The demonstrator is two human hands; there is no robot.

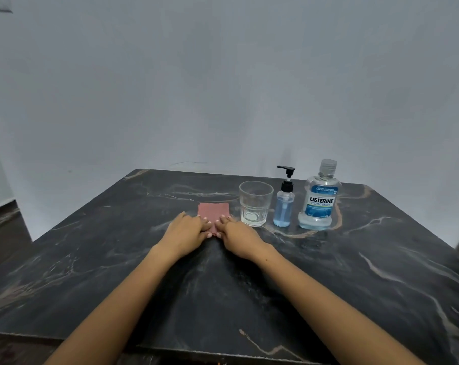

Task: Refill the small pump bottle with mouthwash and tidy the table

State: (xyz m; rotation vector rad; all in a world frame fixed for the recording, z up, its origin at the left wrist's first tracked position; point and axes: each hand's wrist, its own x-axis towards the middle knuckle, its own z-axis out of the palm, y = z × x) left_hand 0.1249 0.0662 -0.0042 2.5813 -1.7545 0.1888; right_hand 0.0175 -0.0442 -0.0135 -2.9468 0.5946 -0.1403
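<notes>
Both hands, left (186, 229) and right (236, 233), press flat on the pink cloth (214, 209) beside the "LISTERINE COOL MINT" bottle (320, 198).

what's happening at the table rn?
A person has both hands flat on a folded reddish cloth on the dark marble table, left hand and right hand side by side. To the right stand an empty-looking glass, the small pump bottle with blue liquid, pump on, and the capped mouthwash bottle.

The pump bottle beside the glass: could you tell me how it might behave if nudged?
The pump bottle looks tall and narrow, so it probably tips easily. Its blue liquid fills only the lower part, so it is likely light. The glass stands close beside it and might get knocked.
</notes>
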